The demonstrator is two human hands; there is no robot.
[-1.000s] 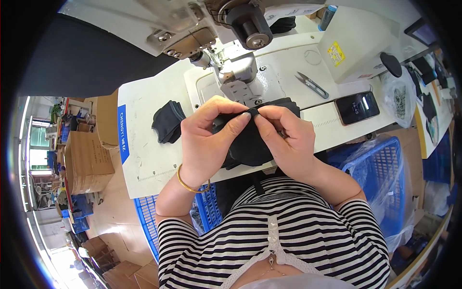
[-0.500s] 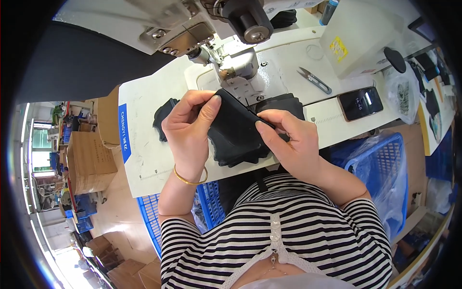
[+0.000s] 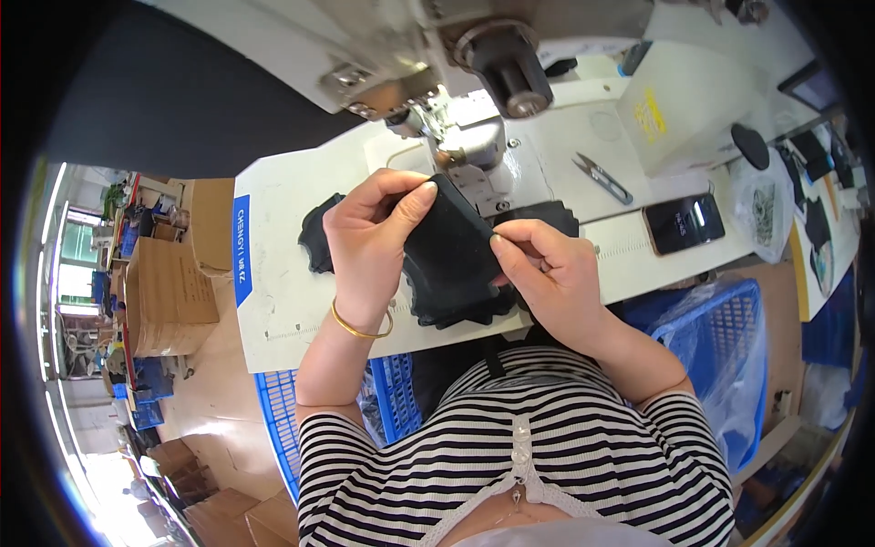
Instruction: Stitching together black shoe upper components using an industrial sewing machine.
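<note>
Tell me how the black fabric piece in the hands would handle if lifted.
The black fabric piece is probably light: the left hand and right hand each hold it in a thumb-and-finger pinch. It looks thin, so likely floppy, apt to droop if one pinch lets go.

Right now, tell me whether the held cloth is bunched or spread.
Spread: the cloth looks smooth, its edge straight between left hand and right hand.

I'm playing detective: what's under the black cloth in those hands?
Layered black edges poke out beneath the black cloth. Whatever its middle covers, I can't see.
</note>
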